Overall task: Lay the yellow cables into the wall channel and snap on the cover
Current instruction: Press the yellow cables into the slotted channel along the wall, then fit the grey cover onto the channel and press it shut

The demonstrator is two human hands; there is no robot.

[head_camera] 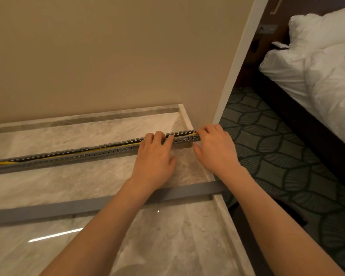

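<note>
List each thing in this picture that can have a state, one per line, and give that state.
slotted channel: open, no cover on, lying on the marble surface
yellow cables: lying inside the channel
cover: off, lying apart, nearer the person
left hand: fingers on the channel
right hand: fingers at the channel's right end

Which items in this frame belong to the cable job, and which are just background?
Job: slotted grey channel; yellow cables lying in it; grey cover strip on the marble; left hand and right hand at the channel's end.

Background: bed, carpet.
</note>
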